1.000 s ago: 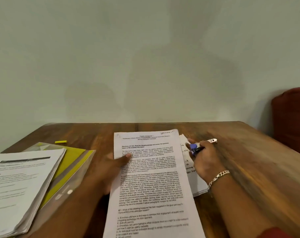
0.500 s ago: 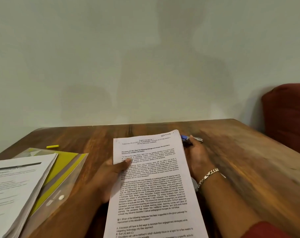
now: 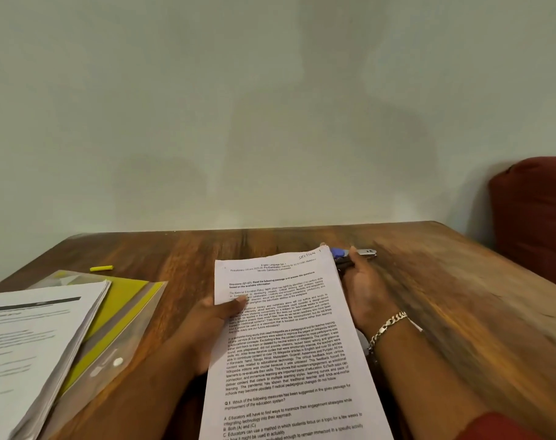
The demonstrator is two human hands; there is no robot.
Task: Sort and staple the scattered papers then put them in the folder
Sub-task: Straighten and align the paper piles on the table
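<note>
1. Nearest to me is the printed sheaf of papers, raised off the table with its long axis running away from me and its head tipped a little to the right. The handwritten corner, top right, is its far end.

2. My left hand grips the sheaf at its left edge, thumb laid on the printed face and the fingers hidden behind the pages. I judge that this hand carries the paper's weight.

3. My right hand sits just beside the right edge of the sheaf, further up than the left. Its fingers are curled round the stapler, a blue and silver body whose metal nose points right, away from the paper. Whether its mouth is open I cannot tell.

4. The relation that matters: the stapler lies right at the sheaf's top right corner, touching it or nearly so, and the right hand is plainly the nearer one. As I judge it, the mouth must turn toward the page before that corner can go in.

5. Off to the left, well apart, a second stack of papers rests on the yellow folder in its clear sleeve.

6. Farthest, near the back edge, lies a small yellow marker cap.
</note>
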